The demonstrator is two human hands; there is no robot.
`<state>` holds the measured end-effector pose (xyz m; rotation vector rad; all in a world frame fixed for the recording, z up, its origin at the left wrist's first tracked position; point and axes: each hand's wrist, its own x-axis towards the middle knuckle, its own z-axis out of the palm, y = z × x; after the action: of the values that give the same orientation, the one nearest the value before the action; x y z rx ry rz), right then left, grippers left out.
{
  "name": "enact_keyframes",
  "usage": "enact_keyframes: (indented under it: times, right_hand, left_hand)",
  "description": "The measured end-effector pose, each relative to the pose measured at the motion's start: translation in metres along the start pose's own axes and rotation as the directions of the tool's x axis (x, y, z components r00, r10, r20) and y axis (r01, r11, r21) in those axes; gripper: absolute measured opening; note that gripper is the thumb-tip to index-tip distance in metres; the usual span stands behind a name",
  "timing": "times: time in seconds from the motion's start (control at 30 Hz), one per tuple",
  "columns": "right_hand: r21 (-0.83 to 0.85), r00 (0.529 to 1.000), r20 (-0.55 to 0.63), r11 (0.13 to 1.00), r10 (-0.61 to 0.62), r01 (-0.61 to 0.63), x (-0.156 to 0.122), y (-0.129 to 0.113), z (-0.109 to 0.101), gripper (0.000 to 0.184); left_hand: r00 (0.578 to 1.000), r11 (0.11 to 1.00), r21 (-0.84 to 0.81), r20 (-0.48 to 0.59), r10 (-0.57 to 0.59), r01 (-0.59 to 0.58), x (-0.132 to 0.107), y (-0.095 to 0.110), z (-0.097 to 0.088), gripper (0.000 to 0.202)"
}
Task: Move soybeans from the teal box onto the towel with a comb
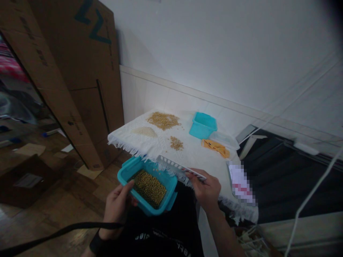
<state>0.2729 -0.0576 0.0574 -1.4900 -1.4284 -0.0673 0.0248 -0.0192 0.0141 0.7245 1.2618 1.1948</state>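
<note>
Just below the tabletop's (198, 153) near edge, at about seven o'clock from its middle, the left hand (116, 203) holds a teal tub (171, 179) full of yellowish beans (148, 187). Its grip is pinching the tub's left rim, thumb on top. Loaded so, the tub probably feels heavy and tips easily. The plastic looks stiff, so a hold under the base would be steadier. Its long axis runs ten to four o'clock, mouth up. The right hand's (206, 189) grip is pressed onto a flat ridged strip (174, 166) along the fringe, pointing to ten o'clock.
</note>
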Motion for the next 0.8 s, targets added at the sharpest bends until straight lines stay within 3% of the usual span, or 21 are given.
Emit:
enact_keyframes:
  times: [0.17,0.23,0.37,0.8]
  right_hand:
    - [-0.127,0.952,-0.287,0.981,0.102,-0.143,0.017,0.023,-0.012,0.037]
    - [-0.172,0.935,-0.333,0.967,0.123,-0.188,0.023,0.033,-0.014,0.043]
    - [-0.227,0.941,-0.328,0.960,0.081,-0.162,0.022,0.039,-0.007,0.045]
    - [-0.316,0.936,-0.332,0.949,-0.115,0.005,0.011,0.022,0.022,0.036]
  left_hand:
    - [1.000,1.000,0.009,-0.017,0.007,-0.007,-0.001,0.003,0.000,0.035]
    - [1.000,1.000,0.008,-0.022,0.005,-0.005,-0.002,0.003,0.001,0.033]
    - [0.999,0.999,-0.022,-0.021,-0.025,0.025,-0.001,0.003,0.002,0.034]
    - [1.000,1.000,-0.030,0.004,-0.001,0.001,0.001,-0.004,0.000,0.037]
